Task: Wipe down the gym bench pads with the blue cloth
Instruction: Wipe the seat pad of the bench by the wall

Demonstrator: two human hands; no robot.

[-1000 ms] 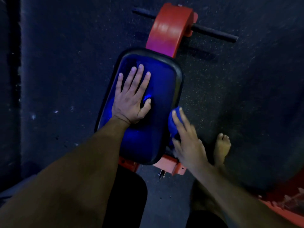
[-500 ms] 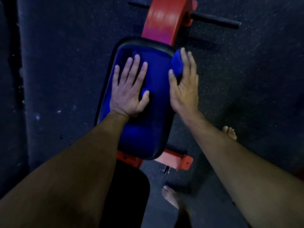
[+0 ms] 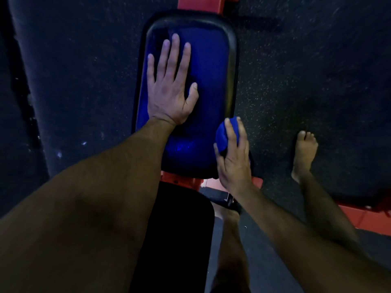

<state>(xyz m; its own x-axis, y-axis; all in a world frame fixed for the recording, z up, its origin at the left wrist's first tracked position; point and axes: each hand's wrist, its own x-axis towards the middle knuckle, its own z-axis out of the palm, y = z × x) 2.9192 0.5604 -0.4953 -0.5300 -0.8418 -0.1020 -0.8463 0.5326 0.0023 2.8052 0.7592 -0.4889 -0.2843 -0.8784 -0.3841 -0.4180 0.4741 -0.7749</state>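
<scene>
A glossy blue bench pad (image 3: 211, 66) with a black rim fills the upper middle of the view. My left hand (image 3: 171, 87) lies flat on its left half, fingers straight and spread. My right hand (image 3: 233, 157) grips the bunched blue cloth (image 3: 222, 134) and holds it against the pad's near right edge. A second, black pad (image 3: 179, 240) sits just below, partly hidden by my left forearm.
The bench's red frame shows at the top (image 3: 198, 3) and under the pad's near end (image 3: 179, 180). Dark speckled rubber floor (image 3: 306, 70) surrounds the bench. My bare foot (image 3: 304, 149) stands to the right, beside another red frame piece (image 3: 364, 214).
My right hand slid the cloth along the pad's right edge, up to the far corner and back down to the near corner. My left hand stayed flat on the pad.
</scene>
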